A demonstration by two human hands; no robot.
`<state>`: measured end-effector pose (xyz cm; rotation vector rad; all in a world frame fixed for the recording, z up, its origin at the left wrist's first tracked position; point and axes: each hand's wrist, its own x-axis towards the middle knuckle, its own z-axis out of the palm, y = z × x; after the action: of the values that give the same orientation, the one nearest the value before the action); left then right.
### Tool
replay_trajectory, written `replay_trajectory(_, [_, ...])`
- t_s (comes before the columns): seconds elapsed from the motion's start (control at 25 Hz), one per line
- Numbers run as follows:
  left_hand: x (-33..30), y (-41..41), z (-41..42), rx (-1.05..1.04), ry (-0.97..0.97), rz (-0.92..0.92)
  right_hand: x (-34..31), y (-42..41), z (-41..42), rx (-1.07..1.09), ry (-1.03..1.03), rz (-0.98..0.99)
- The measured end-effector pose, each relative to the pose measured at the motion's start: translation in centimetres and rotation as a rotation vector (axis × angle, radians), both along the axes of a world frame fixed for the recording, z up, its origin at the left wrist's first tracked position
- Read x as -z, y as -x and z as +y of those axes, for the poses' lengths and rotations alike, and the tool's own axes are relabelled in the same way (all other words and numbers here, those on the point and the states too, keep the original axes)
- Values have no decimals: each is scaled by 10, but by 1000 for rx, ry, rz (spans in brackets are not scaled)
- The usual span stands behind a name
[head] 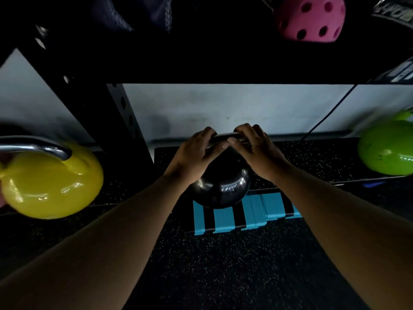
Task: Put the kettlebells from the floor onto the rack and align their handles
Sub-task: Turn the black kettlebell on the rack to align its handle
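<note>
Head view: my left hand (196,148) and right hand (254,145) both have fingers clenched around the steel handle (225,138) of the black kettlebell (221,189). Its body sits at the front edge of the lower rack shelf (312,157), above a blue-striped strip (241,213). Yellow kettlebell (51,182) at far left, green kettlebell (386,148) on shelf, far right. Speckled floor (223,265) below.

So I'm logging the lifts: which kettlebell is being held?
The black kettlebell in the middle, both hands on its handle; yellow and green sit untouched.
</note>
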<state>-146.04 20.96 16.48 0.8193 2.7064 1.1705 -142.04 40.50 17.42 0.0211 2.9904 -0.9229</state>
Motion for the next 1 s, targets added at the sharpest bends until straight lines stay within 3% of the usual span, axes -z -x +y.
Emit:
replay_trajectory(0.28, [-3, 36, -14, 80, 73, -43, 10, -1, -33, 264, 140, 78])
replay_trajectory(0.4, [3, 34, -13, -24, 98, -142, 3, -2, -39, 293, 189, 66])
replay_trajectory(0.56, [-3, 3, 16, -328, -193, -396, -6, -1, -23, 275, 257, -68])
replay_trajectory(0.76, [-3, 23, 12, -377, -381, -557, 13, -11, -57, 408, 256, 114])
replay_trajectory(0.88, [2, 7, 26, -449, -367, -520, 2, -9, -34, 362, 448, -52])
replay_trajectory(1.0, [2, 27, 23, -421, -352, -550, 7, -9, -51, 522, 679, -20])
